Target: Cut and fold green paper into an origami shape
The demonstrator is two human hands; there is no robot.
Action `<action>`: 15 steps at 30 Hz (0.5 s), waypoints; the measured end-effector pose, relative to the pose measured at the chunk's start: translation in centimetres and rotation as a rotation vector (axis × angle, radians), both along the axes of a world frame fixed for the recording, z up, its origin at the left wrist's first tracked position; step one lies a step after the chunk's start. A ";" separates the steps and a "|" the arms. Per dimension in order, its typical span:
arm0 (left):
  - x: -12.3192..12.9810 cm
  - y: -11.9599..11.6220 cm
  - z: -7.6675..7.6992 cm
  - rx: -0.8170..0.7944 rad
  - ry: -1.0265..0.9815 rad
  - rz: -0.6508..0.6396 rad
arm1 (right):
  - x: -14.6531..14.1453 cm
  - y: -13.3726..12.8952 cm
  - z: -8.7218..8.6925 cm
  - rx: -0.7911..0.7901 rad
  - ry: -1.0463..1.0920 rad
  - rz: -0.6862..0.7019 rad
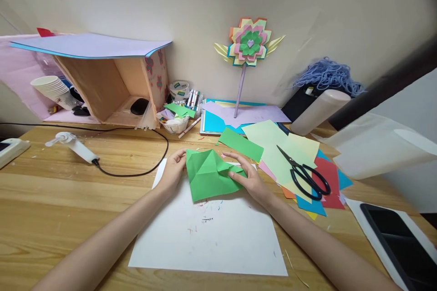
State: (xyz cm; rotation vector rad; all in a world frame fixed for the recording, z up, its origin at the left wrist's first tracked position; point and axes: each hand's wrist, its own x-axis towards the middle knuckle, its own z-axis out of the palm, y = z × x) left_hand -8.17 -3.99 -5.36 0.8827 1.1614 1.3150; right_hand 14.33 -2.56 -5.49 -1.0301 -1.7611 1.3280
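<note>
Although creases crossed the green paper (206, 182), its folds seemed only partly closed over the far edge of the white sheet (208, 250), where the left hand (174, 170) pinched its far left corner and the right hand (251, 181) gripped its right side.

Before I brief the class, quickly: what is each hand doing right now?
Left hand: closed on the left edge of the creased green paper.
Right hand: holding the same paper's right side, fingers partly spread.

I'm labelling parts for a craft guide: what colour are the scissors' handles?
The scissors' handles are black, seen best in the head view.
</note>
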 end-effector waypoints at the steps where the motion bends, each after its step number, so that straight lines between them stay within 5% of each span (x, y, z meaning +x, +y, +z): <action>1: -0.3 0.1 0.1 -0.025 -0.062 -0.037 | -0.1 0.0 0.0 0.005 -0.010 -0.007; 5: -1.0 0.3 0.4 -0.108 -0.225 -0.111 | -0.2 -0.2 0.1 0.018 -0.073 0.002; 15: -0.9 0.3 1.7 0.044 -0.002 0.003 | -0.5 -0.4 -0.2 -0.014 -0.014 0.017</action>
